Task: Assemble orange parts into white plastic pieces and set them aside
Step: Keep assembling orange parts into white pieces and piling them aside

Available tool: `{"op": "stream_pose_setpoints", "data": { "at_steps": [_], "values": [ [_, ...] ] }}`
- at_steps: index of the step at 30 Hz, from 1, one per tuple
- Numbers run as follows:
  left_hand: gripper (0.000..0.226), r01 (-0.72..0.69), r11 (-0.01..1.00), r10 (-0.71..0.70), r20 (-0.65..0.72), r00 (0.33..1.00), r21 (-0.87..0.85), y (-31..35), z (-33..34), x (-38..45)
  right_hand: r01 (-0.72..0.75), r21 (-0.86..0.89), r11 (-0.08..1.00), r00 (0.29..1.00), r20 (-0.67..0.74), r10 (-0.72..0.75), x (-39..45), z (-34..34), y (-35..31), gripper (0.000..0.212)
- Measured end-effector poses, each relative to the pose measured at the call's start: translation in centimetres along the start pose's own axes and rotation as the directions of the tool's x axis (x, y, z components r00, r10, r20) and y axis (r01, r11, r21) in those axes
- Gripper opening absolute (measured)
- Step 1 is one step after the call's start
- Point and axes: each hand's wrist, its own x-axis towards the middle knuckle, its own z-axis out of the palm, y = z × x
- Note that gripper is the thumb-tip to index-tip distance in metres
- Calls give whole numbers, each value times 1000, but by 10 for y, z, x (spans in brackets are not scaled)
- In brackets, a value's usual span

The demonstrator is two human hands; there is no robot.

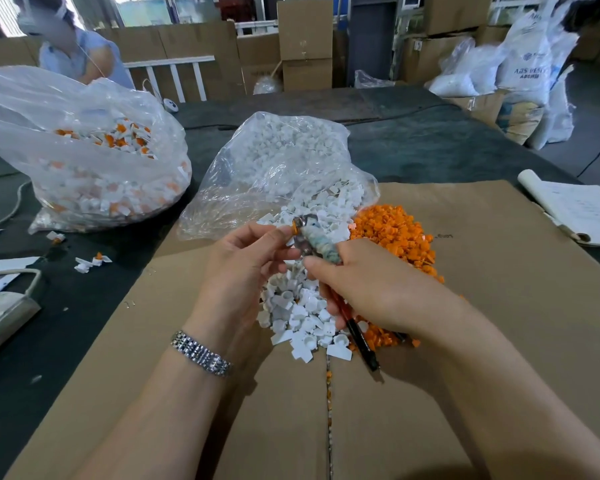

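The light is bright and soft, like daylight. It comes from windows (146,10) far at the back, which look washed out white. The clear bags (84,161) shine with white glare. Small soft shadows lie under the hands (243,268) on the cardboard (499,306). The far right is smeared and blurry. Straight lines bend near the edges.

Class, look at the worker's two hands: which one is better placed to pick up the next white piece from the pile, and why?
Probably the left hand: it pinches only a small orange part, directly above the white pieces. The right hand grips pliers.
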Motion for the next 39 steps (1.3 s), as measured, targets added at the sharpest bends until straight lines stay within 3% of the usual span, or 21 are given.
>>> {"op": "stream_pose_setpoints", "data": {
  "at_steps": [4, 8, 15, 20, 27, 31, 39],
  "values": [
    [3, 5, 1000, -4, 12, 1000, -21, 0, -2, -1, 37, -60, 998, 996, -85, -42, 2, 4, -1, 43],
    [8, 4, 999, -3, 13, 1000, -51, 1, -3, 0, 42, -12, 999, 992, -116, -44, 7, 4, 1, 44],
    [5, -16, 1000, 16, 3, 1000, -18, 5, -4, 1, -17, 270, 963, 996, 90, -7, 7, -12, 8, 36],
    [5, -56, 998, 55, 30, 998, 21, 3, 0, -1, -12, 192, 981, 994, 107, -9, 4, -18, 9, 33],
    [4, -103, 993, 105, -34, 994, 59, 0, -3, 0, -13, 165, 986, 994, 107, -5, 3, -11, 7, 30],
    [6, -115, 987, 119, -31, 992, 109, -1, -4, 2, 8, 172, 985, 998, 59, -18, 3, -8, 8, 36],
    [18, -9, 1000, 9, 1, 1000, 4, 6, -10, 4, 56, -110, 992, 990, -125, -70, 1, 2, -2, 44]
  ]
}}
